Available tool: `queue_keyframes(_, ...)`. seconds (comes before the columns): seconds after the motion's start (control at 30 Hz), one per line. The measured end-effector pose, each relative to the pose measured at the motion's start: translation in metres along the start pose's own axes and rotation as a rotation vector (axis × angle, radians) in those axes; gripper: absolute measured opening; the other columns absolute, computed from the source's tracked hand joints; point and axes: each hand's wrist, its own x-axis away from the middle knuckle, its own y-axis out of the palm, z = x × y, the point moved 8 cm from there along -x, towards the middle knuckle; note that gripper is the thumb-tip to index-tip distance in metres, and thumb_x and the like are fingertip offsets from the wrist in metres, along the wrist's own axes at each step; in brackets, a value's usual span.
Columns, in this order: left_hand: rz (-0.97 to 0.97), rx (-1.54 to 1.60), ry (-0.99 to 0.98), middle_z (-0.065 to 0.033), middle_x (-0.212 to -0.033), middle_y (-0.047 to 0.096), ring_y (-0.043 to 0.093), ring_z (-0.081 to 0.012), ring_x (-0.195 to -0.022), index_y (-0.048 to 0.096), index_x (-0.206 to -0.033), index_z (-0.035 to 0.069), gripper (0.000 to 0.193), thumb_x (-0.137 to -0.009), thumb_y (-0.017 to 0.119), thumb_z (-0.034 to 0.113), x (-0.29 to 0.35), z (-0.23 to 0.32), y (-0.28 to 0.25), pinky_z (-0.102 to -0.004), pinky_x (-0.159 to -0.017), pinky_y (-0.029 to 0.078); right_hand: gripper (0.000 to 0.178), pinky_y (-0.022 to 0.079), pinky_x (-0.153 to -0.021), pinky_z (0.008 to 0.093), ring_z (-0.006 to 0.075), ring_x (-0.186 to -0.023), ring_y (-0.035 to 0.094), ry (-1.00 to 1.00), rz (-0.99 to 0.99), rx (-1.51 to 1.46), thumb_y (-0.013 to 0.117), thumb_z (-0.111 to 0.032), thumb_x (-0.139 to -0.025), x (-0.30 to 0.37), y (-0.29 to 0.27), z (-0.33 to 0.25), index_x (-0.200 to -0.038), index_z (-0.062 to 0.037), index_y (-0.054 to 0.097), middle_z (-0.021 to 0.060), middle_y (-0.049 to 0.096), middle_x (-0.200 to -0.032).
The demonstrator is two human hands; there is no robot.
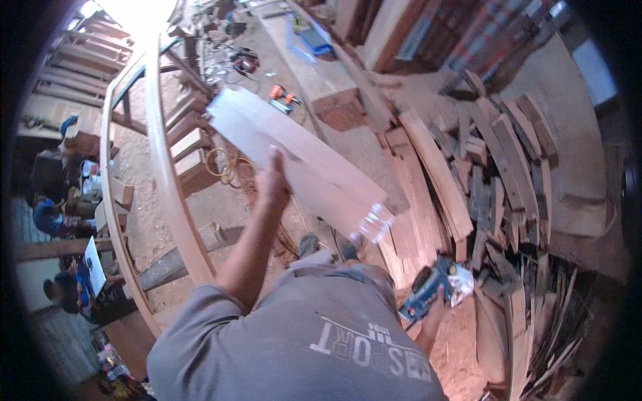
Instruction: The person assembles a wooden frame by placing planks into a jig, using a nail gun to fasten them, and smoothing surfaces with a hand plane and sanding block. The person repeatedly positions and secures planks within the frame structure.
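My left hand (273, 182) grips the near edge of a flat wooden board (301, 157), its thumb over the top face and the other fingers hidden underneath. The board slants across in front of me, from upper left to lower right. Low on the right, my right hand (438, 306) is wrapped round a blue power tool (422, 293) that looks like an electric planer. A crumpled whitish plastic bag (461, 284) is at the tool's far side. The tool is apart from the board, and its underside is hidden.
Beyond the board an orange nail gun (283, 99) lies on a bench. Stacked offcuts (508, 154) crowd the right side. A long wooden frame (164, 147) stands to the left, near a yellow hose (224, 166). Another person (65, 293) is at the far left.
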Motion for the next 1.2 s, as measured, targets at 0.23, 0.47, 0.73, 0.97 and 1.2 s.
queue_keyframes(0.23,0.192,-0.319,-0.319,-0.0129,-0.099,0.069,0.063,-0.02,-0.082,0.072,-0.106,-0.006,0.084,-0.087,0.069,0.076,0.055,-0.07,-0.008,-0.0402,-0.067,0.051,0.053,0.05,-0.056,0.0354,0.0196,-0.067,0.059,0.238,-0.015,-0.037,0.073,-0.045,-0.098,0.115,0.009,-0.033,-0.133,-0.0081,0.057,0.0064,0.063,-0.088)
queue_keyframes(0.47,0.022,-0.175,-0.336,-0.0076,-0.089,0.071,0.065,-0.0157,-0.074,0.073,-0.098,-0.003,0.054,-0.097,0.073,0.051,0.086,0.007,0.012,-0.0353,-0.065,0.053,0.058,0.051,-0.056,0.037,0.0212,-0.069,0.06,0.143,0.034,0.056,0.071,-0.05,-0.099,0.13,-0.017,-0.018,-0.137,-0.0089,0.056,0.0076,0.063,-0.09)
queue_keyframes(0.73,-0.102,-0.105,-0.079,-0.0042,-0.092,0.071,0.064,-0.014,-0.078,0.075,-0.106,-0.001,0.053,-0.096,0.074,0.051,0.048,0.015,0.011,-0.0353,-0.066,0.051,0.059,0.05,-0.054,0.0357,0.0194,-0.065,0.057,0.113,0.083,0.124,0.072,-0.051,-0.098,0.136,-0.033,0.017,-0.136,-0.0094,0.055,0.0063,0.06,-0.086)
queue_keyframes(0.97,-0.259,-0.093,0.122,-0.0043,-0.096,0.075,0.068,-0.0136,-0.082,0.073,-0.117,0.0,0.04,-0.1,0.073,0.037,0.022,0.061,0.045,-0.0327,-0.073,0.056,0.06,0.049,-0.052,0.0345,0.0179,-0.062,0.055,0.129,0.082,0.146,0.073,-0.052,-0.097,0.123,-0.031,0.022,-0.135,-0.0098,0.054,0.0052,0.059,-0.082)
queue_keyframes(1.2,-0.475,-0.294,0.181,-0.005,-0.101,0.074,0.069,-0.0118,-0.085,0.072,-0.121,-0.001,0.04,-0.101,0.072,0.035,0.005,0.095,0.094,-0.0306,-0.074,0.056,0.061,0.047,-0.05,0.0334,0.0164,-0.059,0.054,0.158,0.088,0.142,0.074,-0.053,-0.096,0.112,-0.029,0.028,-0.135,-0.0102,0.053,0.0041,0.057,-0.078)
